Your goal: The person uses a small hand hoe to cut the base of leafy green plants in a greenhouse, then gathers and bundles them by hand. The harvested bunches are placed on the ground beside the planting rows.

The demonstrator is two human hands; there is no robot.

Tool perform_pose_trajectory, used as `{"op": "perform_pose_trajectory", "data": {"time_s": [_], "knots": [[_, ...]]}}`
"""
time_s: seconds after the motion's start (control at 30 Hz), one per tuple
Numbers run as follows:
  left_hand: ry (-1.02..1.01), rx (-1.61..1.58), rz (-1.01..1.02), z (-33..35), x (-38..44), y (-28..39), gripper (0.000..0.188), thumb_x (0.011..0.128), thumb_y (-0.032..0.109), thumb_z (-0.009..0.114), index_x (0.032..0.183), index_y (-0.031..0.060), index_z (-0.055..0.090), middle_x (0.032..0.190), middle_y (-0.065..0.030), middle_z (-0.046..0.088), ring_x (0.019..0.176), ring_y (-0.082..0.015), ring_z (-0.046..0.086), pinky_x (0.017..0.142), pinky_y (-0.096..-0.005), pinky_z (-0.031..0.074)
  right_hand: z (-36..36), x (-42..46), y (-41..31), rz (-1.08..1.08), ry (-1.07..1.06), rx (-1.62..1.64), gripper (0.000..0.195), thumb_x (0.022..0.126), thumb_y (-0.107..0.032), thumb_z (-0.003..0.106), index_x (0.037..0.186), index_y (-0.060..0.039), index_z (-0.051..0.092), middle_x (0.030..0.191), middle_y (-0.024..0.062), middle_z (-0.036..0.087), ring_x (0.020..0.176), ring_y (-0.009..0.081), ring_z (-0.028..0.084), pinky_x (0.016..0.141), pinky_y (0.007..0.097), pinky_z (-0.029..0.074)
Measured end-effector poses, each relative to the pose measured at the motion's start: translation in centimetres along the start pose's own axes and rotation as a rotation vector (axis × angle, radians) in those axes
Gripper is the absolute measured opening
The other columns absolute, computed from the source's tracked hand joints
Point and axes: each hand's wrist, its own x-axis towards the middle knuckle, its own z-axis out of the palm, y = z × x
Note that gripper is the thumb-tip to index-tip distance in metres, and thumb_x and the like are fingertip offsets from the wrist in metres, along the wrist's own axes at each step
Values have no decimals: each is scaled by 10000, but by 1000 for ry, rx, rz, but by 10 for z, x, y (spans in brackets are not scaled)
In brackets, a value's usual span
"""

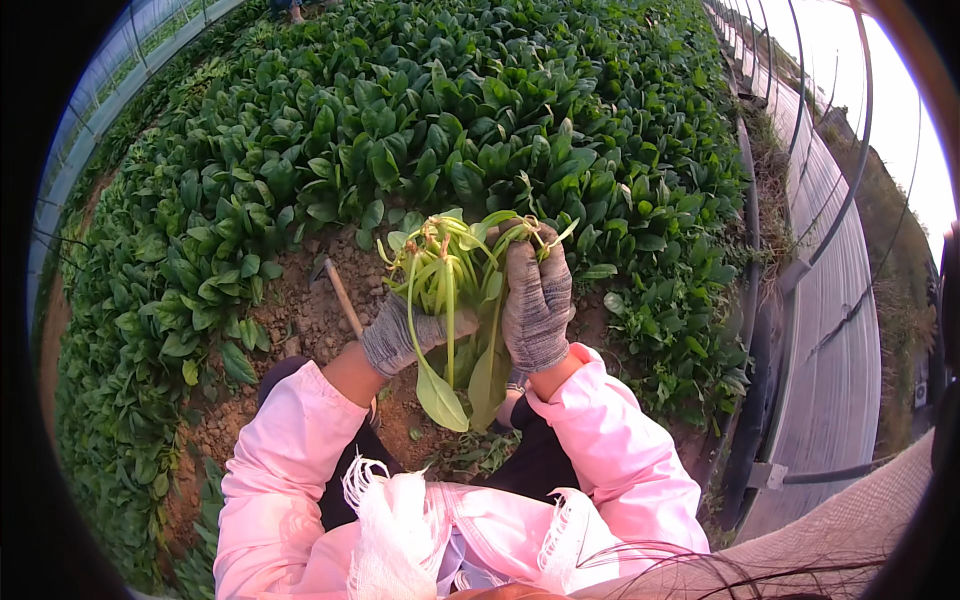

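In a grey knitted glove, my left hand grips a bunch of leafy greens that look like spinach. The pale stems and root ends point up and away from me. Two long stems droop over the glove, and a broad leaf hangs from one of them. My right hand, gloved alike and soiled at the fingers, closes on a few loose stems beside the bunch. Another long leaf dangles between my hands. Part of the bunch is hidden behind the gloves.
Dense spinach-like plants fill the bed ahead and on both sides. A wooden-handled hand tool lies on bare soil left of my hands. At the right run hoops and plastic sheeting. Part of another person shows far ahead.
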Motion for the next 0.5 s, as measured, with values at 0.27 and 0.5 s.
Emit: {"op": "perform_pose_trajectory", "data": {"time_s": [0.27,0.5], "knots": [[-128,403,-144,-13,-12,-42,721,792,378,803,1363,103,459,1307,-70,564,1182,-207,554,1055,-356,443,4,-6,11,47,67,-48,271,1021,-199,498,1218,-15,527,1058,33,595,922,93,527,837,256,454],[-173,288,-136,-6,-10,-45,696,867,428,715,1413,119,411,1366,-91,520,1265,-215,499,1083,-374,435,-3,-4,12,160,-109,65,324,1014,-234,507,1251,-13,502,1250,118,585,1115,174,562,1009,320,434]]}}
